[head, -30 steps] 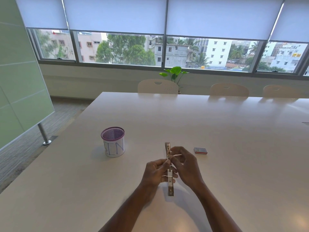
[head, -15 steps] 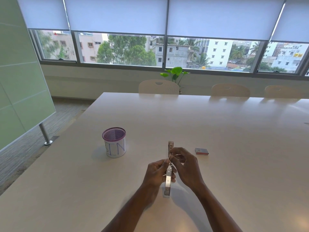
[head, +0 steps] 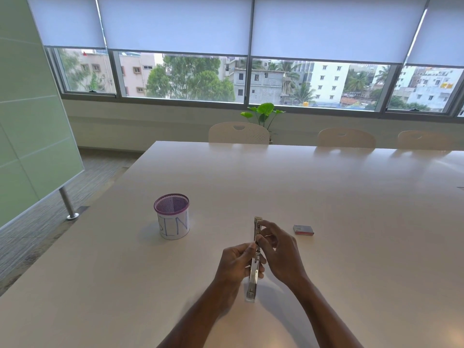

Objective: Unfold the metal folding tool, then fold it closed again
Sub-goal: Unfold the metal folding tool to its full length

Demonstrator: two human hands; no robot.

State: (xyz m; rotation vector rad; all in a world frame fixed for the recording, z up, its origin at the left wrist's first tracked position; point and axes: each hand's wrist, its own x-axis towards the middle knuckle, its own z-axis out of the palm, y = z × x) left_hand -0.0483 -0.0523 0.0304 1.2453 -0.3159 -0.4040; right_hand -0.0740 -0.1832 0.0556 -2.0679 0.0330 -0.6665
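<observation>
While the long, slim silver metal folding tool (head: 254, 270) is extending lengthwise at lower centre above the pale table (head: 351, 222), the left hand (head: 236, 266) is gripping its near half and the right hand (head: 278, 252) is pinching its far half; rigid, probably slick, it is best gripped beside the hinge.

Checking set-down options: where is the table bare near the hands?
Bare table right of the small box, and between the mesh cup and left hand. Crowded only around the tool and right hand.
</observation>
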